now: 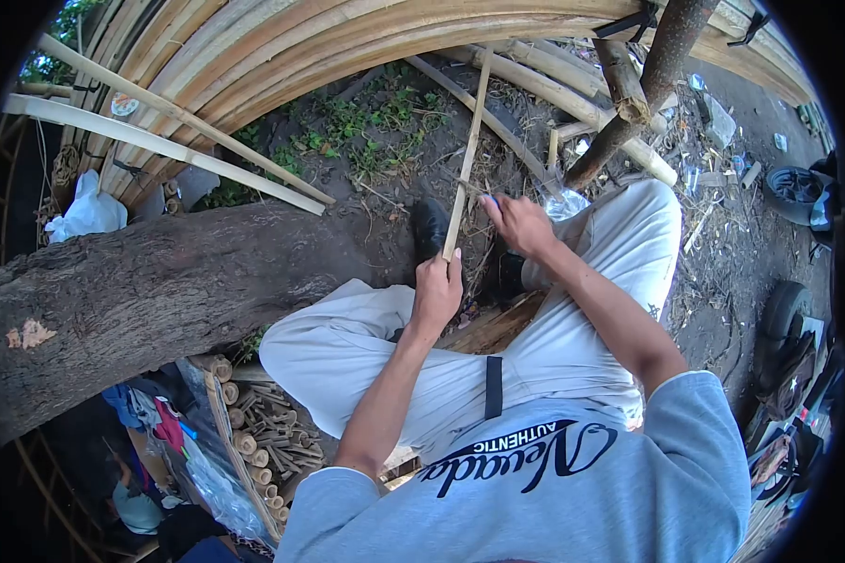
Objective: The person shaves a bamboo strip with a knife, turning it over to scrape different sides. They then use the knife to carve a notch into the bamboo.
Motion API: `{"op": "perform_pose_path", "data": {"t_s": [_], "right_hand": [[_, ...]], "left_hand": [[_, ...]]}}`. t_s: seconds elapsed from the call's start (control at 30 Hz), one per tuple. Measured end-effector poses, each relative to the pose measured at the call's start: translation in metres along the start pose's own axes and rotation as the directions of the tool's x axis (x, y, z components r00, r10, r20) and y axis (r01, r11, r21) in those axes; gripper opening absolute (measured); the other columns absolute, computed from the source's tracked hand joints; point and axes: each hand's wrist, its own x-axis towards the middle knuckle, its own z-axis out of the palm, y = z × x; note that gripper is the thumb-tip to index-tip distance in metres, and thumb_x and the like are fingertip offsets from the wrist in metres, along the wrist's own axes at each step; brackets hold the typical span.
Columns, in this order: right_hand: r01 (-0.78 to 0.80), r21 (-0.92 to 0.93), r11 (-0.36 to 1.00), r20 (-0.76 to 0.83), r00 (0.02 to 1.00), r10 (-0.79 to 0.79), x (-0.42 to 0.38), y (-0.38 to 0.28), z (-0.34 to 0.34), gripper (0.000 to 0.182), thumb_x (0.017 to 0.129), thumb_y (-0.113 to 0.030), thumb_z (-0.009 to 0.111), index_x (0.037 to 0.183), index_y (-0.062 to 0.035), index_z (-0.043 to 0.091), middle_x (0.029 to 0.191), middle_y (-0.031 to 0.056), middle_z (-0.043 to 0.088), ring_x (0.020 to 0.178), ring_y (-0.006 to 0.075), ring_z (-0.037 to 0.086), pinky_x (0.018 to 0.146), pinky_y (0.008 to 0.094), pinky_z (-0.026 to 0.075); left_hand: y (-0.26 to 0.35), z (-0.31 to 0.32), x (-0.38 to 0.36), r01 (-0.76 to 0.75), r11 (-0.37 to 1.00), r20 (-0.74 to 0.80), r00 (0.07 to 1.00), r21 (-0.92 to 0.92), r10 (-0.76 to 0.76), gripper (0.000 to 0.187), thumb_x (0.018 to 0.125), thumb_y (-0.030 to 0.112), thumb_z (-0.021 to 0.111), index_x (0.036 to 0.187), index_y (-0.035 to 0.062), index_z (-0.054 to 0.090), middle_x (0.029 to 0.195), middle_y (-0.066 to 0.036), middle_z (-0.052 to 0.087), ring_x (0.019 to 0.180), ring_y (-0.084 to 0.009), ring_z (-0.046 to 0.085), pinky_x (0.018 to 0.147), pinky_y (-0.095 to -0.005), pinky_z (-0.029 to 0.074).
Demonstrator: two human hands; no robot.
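Note:
My left hand (437, 293) is closed around the near end of a long, narrow bamboo strip (471, 131). The strip slants up and away from me between my knees. My right hand (524, 225) is closed on a knife, its handle mostly hidden in the fingers. The thin dark knife blade (467, 184) lies across the strip, a little beyond my left hand. Under the strip is a black shoe (429, 228) on my foot.
A thick tree trunk (160, 291) lies at the left. Stacked long wooden slats (282, 52) curve across the back. A post (620, 141) and bamboo poles (573, 105) stand or lie ahead. Cut bamboo pieces (263, 422) sit lower left; wheels (798, 192) are at right.

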Motion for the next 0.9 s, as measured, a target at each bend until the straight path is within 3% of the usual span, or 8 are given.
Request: {"op": "perform_pose_path", "data": {"t_s": [0.07, 0.13, 0.33, 0.43, 0.5, 0.53, 0.63, 0.9], "right_hand": [[0.088, 0.1, 0.991, 0.018, 0.996, -0.09, -0.009, -0.004, 0.003, 0.046, 0.102, -0.045, 0.052, 0.082, -0.0054, 0.065, 0.064, 0.0244, 0.062, 0.063, 0.0452, 0.064, 0.056, 0.0538, 0.052], [0.35, 0.096, 0.932, 0.138, 0.922, -0.361, -0.021, -0.011, 0.0, 0.045, 0.102, -0.046, 0.051, 0.086, -0.0064, 0.065, 0.061, 0.0237, 0.061, 0.06, 0.0439, 0.064, 0.055, 0.0535, 0.05], [-0.018, -0.054, 0.998, 0.019, 1.0, 0.019, 0.003, 0.004, 0.0, 0.05, 0.105, -0.045, 0.044, 0.085, -0.0037, 0.066, 0.069, 0.0257, 0.064, 0.07, 0.0455, 0.066, 0.06, 0.0547, 0.052], [-0.045, 0.2, 0.979, 0.046, 0.998, 0.036, -0.01, -0.009, 0.005, 0.048, 0.105, -0.042, 0.045, 0.09, -0.001, 0.064, 0.078, 0.0284, 0.065, 0.08, 0.0489, 0.063, 0.071, 0.0555, 0.051], [0.004, 0.224, 0.975, 0.096, 0.995, -0.026, -0.018, -0.017, 0.001, 0.047, 0.105, -0.042, 0.045, 0.091, -0.0012, 0.064, 0.078, 0.0276, 0.065, 0.08, 0.049, 0.063, 0.071, 0.0552, 0.051], [0.045, 0.248, 0.968, 0.147, 0.986, -0.083, -0.023, -0.019, 0.0, 0.046, 0.105, -0.041, 0.045, 0.092, -0.0015, 0.063, 0.079, 0.0269, 0.065, 0.079, 0.0491, 0.063, 0.071, 0.0548, 0.05], [0.024, 0.27, 0.962, 0.209, 0.974, -0.083, -0.021, -0.017, 0.001, 0.047, 0.106, -0.042, 0.044, 0.093, -0.0023, 0.065, 0.078, 0.0254, 0.065, 0.079, 0.0479, 0.064, 0.072, 0.0539, 0.051], [-0.013, 0.285, 0.958, 0.245, 0.968, -0.06, -0.013, -0.013, 0.005, 0.05, 0.106, -0.043, 0.043, 0.091, -0.0005, 0.064, 0.073, 0.0246, 0.064, 0.076, 0.0467, 0.064, 0.073, 0.0528, 0.05]], "left_hand": [[0.005, 0.0, 0.0, 0.023, 1.0, 0.021, 1.0, -0.01, -0.023, 0.026, 0.1, 0.013, 0.057, 0.085, -0.0072, 0.061, 0.063, -0.026, 0.058, 0.059, -0.0439, 0.06, 0.054, -0.0492, 0.043], [0.012, -0.005, 0.001, 0.015, 1.0, 0.033, 0.999, -0.022, -0.014, 0.023, 0.1, 0.009, 0.053, 0.088, -0.0085, 0.06, 0.071, -0.03, 0.06, 0.07, -0.0474, 0.063, 0.059, -0.0516, 0.046], [0.008, -0.003, -0.002, 0.039, 0.999, 0.046, 0.998, -0.011, -0.039, 0.026, 0.1, 0.011, 0.055, 0.084, -0.0091, 0.059, 0.067, -0.03, 0.058, 0.062, -0.0456, 0.061, 0.054, -0.0496, 0.044], [0.011, -0.001, 0.001, 0.053, 0.996, 0.055, 0.997, -0.073, -0.049, 0.025, 0.101, 0.014, 0.057, 0.093, -0.0083, 0.064, 0.059, -0.021, 0.058, 0.049, -0.034, 0.057, 0.047, -0.0418, 0.041], [0.01, -0.003, -0.001, 0.467, 0.621, 0.305, 0.884, -0.63, -0.355, 0.045, 0.106, 0.031, 0.052, 0.125, -0.0089, 0.061, 0.059, 0.0, 0.045, 0.047, -0.0087, 0.042, 0.045, -0.0306, 0.035], [0.008, -0.006, -0.002, 0.473, 0.618, 0.303, 0.88, -0.629, -0.365, 0.045, 0.106, 0.031, 0.052, 0.125, -0.0089, 0.061, 0.059, 0.0, 0.045, 0.047, -0.0087, 0.042, 0.045, -0.0306, 0.035], [-0.002, -0.013, 0.001, 0.509, 0.25, 0.402, 0.835, -0.824, -0.376, 0.069, 0.107, 0.053, 0.037, 0.137, -0.0078, 0.052, 0.068, 0.002, 0.044, 0.052, -0.0087, 0.041, 0.05, -0.0258, 0.037], [-0.019, -0.011, 0.008, 0.558, 0.342, 0.331, 0.777, -0.756, -0.535, 0.051, 0.107, 0.044, 0.045, 0.12, -0.0035, 0.06, 0.076, -0.002, 0.054, 0.057, -0.0106, 0.051, 0.053, -0.0278, 0.041]]}}
